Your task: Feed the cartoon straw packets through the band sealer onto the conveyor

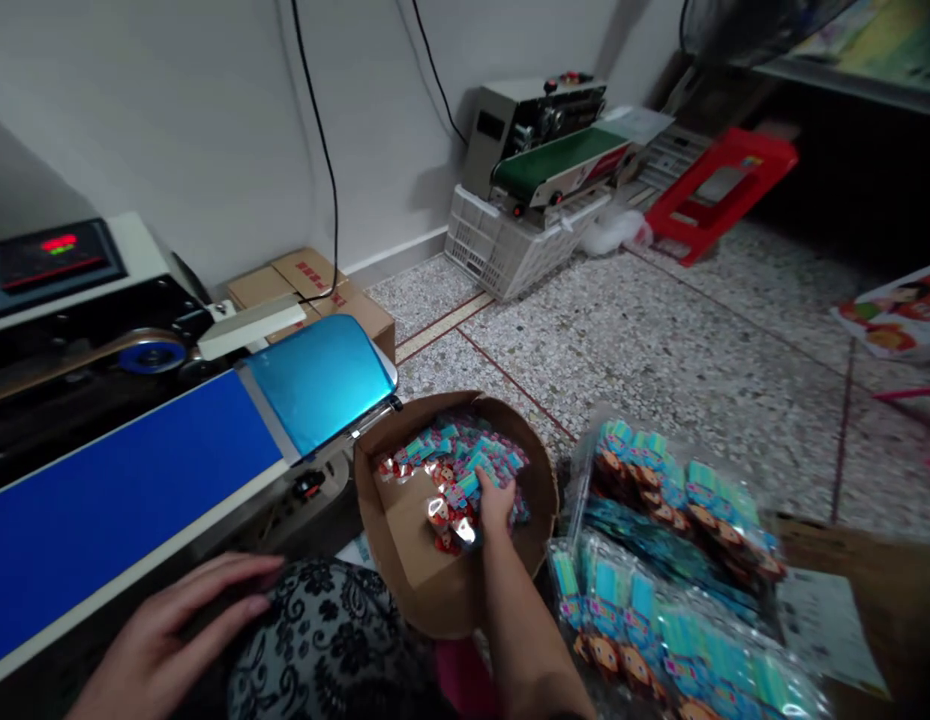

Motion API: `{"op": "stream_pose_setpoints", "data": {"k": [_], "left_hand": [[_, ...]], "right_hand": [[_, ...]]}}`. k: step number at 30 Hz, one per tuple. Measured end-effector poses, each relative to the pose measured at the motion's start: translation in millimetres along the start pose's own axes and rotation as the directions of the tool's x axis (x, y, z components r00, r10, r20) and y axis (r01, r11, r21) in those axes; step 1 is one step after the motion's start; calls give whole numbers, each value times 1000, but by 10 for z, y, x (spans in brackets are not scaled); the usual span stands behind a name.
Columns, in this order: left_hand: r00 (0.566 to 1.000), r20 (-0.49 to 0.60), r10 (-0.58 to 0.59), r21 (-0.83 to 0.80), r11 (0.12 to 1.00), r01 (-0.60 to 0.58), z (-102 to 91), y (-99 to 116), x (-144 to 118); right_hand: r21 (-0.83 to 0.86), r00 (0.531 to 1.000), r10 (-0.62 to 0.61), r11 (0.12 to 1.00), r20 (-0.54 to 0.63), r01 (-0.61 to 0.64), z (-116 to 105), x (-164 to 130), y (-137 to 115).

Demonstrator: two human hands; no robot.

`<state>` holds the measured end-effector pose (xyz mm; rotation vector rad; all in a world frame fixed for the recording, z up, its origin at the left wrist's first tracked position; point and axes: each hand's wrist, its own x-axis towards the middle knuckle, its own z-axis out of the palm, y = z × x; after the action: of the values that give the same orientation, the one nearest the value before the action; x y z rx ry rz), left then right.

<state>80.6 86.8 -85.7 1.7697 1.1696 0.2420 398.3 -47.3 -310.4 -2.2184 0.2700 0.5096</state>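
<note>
Small toy packets (465,475) heaped in cardboard box (405,540), under right hand (495,505).
R fingers curl into heap, grip unclear; left hand (176,625) flat, open, empty, bracing by blue belt (120,490).

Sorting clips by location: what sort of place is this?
Probably a small home packing workshop: a band sealer with blue conveyor belt, a second sealer on the terrazzo floor, and a cardboard box of small packets.

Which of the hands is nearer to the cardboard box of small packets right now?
The right hand. It reaches inside the cardboard box, touching the small packets. The left hand rests apart, down beside the sealing machine's blue belt, outside the box.
</note>
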Motion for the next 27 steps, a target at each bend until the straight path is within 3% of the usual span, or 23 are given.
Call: {"op": "stream_pose_setpoints", "data": {"k": [3, 4, 6, 9, 11, 15, 20, 21, 23, 27], "left_hand": [[986, 138, 91, -73, 994, -82, 176, 322, 70], [980, 140, 141, -108, 986, -126, 249, 438, 121], [957, 126, 260, -191, 953, -234, 376, 652, 256], [913, 81, 400, -300, 883, -360, 424, 884, 448], [894, 71, 442, -393, 837, -382, 334, 968, 492], [903, -93, 419, -413, 809, -418, -5, 983, 351], [888, -393, 238, -560, 704, -437, -374, 770, 100], [880, -432, 200, -595, 670, -444, -426, 712, 65], [866, -484, 122, -657, 603, -452, -509, 598, 6], [861, -509, -15, -719, 557, -415, -621, 414, -103]], "right_hand": [[151, 977, -188, 974, 102, 171, -318, -250, -432], [248, 949, -271, 942, 159, 228, -436, -384, -606], [445, 851, -426, 855, 307, 267, -660, -718, -981], [513, 637, -531, 825, 559, 238, -874, -1313, -1556], [528, 482, -599, 798, 640, 290, -883, -1707, -1896], [620, 215, -730, 671, 648, 407, -638, -2379, -2360], [711, -74, -753, 578, 654, 401, -270, -2923, -2484], [714, -110, -745, 571, 658, 404, -216, -2983, -2460], [709, -123, -748, 543, 652, 450, -127, -3060, -2384], [671, -50, -791, 481, 609, 564, -15, -3133, -2199]]}}
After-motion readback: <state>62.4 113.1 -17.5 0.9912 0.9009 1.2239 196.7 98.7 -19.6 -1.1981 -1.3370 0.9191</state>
